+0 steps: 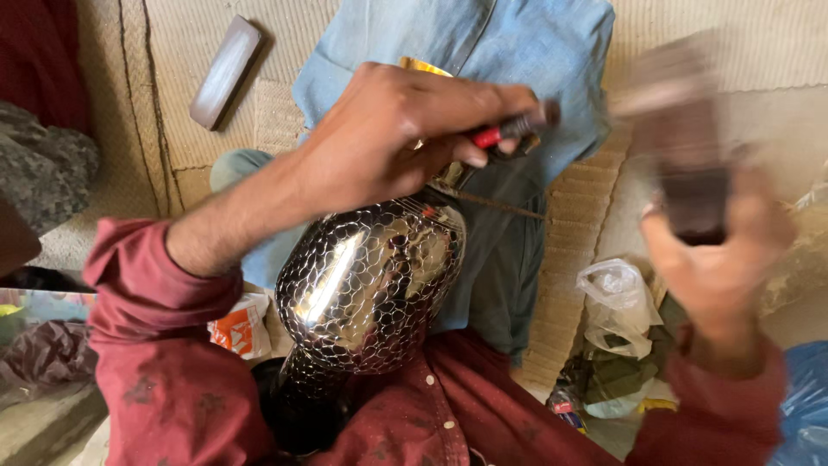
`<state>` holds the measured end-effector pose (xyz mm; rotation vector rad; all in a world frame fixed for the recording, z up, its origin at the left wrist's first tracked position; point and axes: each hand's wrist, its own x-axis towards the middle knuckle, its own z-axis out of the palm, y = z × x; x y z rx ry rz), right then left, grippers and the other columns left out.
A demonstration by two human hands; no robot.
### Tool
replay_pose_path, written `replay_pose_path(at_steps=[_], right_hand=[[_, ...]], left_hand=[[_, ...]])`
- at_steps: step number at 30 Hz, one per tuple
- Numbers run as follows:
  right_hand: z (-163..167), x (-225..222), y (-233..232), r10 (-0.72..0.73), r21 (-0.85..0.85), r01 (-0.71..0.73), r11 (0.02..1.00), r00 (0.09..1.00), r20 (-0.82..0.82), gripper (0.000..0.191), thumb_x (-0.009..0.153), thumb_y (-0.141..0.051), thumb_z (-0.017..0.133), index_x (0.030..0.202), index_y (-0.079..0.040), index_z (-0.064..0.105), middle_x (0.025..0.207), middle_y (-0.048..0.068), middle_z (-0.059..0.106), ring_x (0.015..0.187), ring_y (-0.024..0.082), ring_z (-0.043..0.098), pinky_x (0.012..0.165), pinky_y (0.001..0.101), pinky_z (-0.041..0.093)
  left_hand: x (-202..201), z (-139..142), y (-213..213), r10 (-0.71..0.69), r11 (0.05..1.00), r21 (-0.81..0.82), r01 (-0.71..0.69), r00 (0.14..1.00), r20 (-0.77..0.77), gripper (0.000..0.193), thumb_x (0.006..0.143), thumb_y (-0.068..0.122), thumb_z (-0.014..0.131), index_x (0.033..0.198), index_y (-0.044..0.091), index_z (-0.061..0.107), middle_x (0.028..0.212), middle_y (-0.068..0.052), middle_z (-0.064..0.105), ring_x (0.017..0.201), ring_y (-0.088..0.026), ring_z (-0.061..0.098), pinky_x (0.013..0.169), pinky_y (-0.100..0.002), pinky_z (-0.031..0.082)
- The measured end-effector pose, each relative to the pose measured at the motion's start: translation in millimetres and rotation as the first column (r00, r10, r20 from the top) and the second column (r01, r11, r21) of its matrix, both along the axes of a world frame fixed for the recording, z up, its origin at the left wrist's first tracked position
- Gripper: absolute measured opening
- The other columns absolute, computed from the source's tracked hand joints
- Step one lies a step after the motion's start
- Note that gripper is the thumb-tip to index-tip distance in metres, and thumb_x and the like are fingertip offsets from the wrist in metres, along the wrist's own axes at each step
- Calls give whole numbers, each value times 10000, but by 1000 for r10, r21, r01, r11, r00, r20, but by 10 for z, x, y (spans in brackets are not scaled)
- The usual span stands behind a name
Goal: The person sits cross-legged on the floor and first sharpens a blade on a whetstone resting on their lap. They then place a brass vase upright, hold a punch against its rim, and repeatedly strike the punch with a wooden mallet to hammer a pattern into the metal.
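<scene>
while my left hand (388,138) grips a red-handled tool (509,131) just above the scaled metal vase (371,276), my right hand (716,259), off to its right, clutches a blurred dark block (690,173).

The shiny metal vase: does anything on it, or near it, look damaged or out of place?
No damage shows on the metal vase; its scale pattern looks even. It lies tilted across the lap. The right hand and the dark block in it are blurred, so their state cannot be judged.
</scene>
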<state>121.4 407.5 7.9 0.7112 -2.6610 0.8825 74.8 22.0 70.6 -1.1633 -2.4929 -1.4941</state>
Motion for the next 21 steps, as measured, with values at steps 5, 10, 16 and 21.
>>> replay_pose_path(at_steps=[5, 10, 16, 21], right_hand=[[351, -360, -103, 141, 28, -143, 989, 988, 64, 673, 927, 82, 752, 1514, 56, 425, 1043, 171, 638, 851, 231, 653, 750, 332, 535], [950, -812, -553, 269, 35, -294, 955, 910, 315, 781, 845, 116, 704, 1566, 63, 406, 992, 158, 611, 826, 216, 624, 732, 323, 503], [1233, -1103, -785, 357, 190, -433, 881, 872, 334, 747, 730, 163, 668, 1458, 70, 527, 1108, 265, 634, 942, 339, 645, 823, 416, 515], [1259, -1138, -797, 403, 188, -482, 856, 850, 340, 766, 740, 180, 676, 1476, 47, 506, 1133, 279, 641, 951, 365, 658, 817, 430, 522]], left_hand=[[208, -61, 21, 229, 971, 62, -233, 972, 59, 469, 1006, -9, 799, 1396, 28, 540, 1155, -91, 727, 1016, -192, 749, 867, -315, 633], [287, -96, 2, 316, 933, 95, -347, 917, 243, 505, 976, -49, 814, 1382, 15, 522, 1123, -82, 759, 630, -65, 605, 613, -242, 493], [335, -139, -26, 310, 926, 131, -355, 911, 273, 471, 1015, -67, 810, 1362, -10, 495, 1090, -82, 736, 635, -66, 592, 602, -218, 476], [351, -155, -44, 302, 922, 152, -355, 908, 292, 426, 1046, -55, 794, 1267, -2, 434, 1079, -94, 722, 722, -62, 673, 640, -210, 556]])
